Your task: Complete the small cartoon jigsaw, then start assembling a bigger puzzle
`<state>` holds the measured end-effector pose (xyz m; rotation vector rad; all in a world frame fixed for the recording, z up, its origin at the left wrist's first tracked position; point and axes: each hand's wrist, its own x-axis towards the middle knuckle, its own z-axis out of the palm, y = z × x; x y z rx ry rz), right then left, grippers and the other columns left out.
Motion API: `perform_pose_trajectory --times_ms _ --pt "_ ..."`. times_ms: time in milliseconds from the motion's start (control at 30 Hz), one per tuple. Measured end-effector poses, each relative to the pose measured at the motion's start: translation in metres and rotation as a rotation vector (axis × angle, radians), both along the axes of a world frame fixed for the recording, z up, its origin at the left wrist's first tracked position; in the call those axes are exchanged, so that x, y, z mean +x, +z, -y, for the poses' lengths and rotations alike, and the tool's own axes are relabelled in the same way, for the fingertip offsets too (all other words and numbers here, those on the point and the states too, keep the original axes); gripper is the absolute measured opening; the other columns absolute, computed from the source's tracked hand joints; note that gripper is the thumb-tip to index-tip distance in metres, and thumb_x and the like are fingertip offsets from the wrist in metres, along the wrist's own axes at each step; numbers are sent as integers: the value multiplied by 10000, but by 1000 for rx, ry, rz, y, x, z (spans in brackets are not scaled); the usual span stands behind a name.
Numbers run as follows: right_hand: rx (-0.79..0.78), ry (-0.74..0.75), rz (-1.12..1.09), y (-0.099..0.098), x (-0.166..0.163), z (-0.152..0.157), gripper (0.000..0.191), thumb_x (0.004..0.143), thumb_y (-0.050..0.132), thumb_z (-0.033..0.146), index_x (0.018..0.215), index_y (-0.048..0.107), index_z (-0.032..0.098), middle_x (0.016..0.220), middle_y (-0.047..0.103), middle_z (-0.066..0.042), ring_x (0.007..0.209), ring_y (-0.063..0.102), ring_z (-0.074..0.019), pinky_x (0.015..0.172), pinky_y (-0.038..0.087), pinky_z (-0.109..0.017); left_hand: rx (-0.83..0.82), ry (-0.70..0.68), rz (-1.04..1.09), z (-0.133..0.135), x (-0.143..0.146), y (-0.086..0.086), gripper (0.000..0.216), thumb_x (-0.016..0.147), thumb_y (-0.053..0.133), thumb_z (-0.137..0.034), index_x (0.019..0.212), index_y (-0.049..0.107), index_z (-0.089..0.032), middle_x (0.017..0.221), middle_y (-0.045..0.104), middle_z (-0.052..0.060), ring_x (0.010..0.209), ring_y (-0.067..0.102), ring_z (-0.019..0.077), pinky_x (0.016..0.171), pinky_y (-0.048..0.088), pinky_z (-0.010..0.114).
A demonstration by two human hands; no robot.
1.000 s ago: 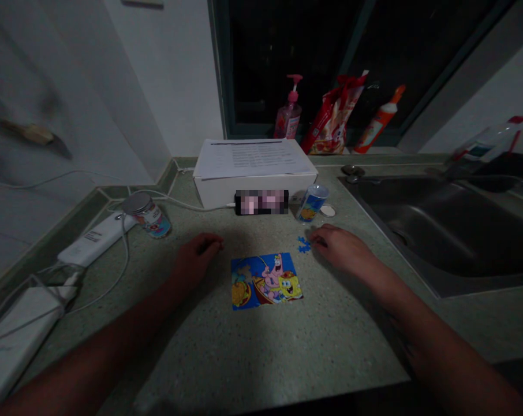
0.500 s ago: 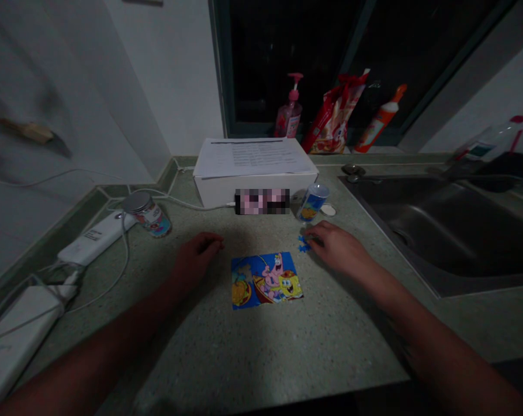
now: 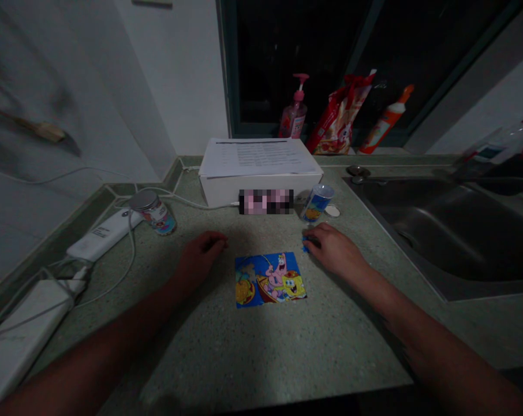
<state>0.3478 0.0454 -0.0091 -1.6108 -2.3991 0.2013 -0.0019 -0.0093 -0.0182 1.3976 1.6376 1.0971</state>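
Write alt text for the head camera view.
Two bare hands rest on a speckled green countertop beside a SpongeBob and Patrick jigsaw puzzle. The right hand is at loose blue puzzle pieces, the left hand loosely curled. Behind stands a white box topped with papers; a steel sink lies right.

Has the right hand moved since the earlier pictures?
Yes. Judged against the blue printed cup, the right hand has shifted to the left, and it now sits over the loose blue puzzle pieces.
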Motion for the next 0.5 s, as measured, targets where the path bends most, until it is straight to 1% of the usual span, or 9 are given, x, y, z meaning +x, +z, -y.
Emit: perform_pose_trajectory --times_ms 167,300,500 --pt "-55 -8 -20 -2 2 -3 167 969 651 189 1069 785 181 1076 737 -140 925 730 -277 853 571 -406 5 6 -4 -1 -1 -3 319 787 641 -504 927 735 -233 902 811 69 913 763 289 892 568 439" --pt "-66 -2 -72 -6 6 -7 121 952 666 180 1019 765 197 1046 727 -125 882 723 -259 835 564 -395 2 11 0 -1 -1 -4 323 790 645 -507 937 739 -235 912 815 70 923 761 291 904 564 446" --pt "-98 -31 -128 -6 8 -10 79 908 701 202 984 719 209 1002 742 -112 846 715 -256 755 537 -371 -5 8 -8 0 0 -1 288 802 645 -477 930 740 -238 910 820 65 910 761 285 909 576 451"
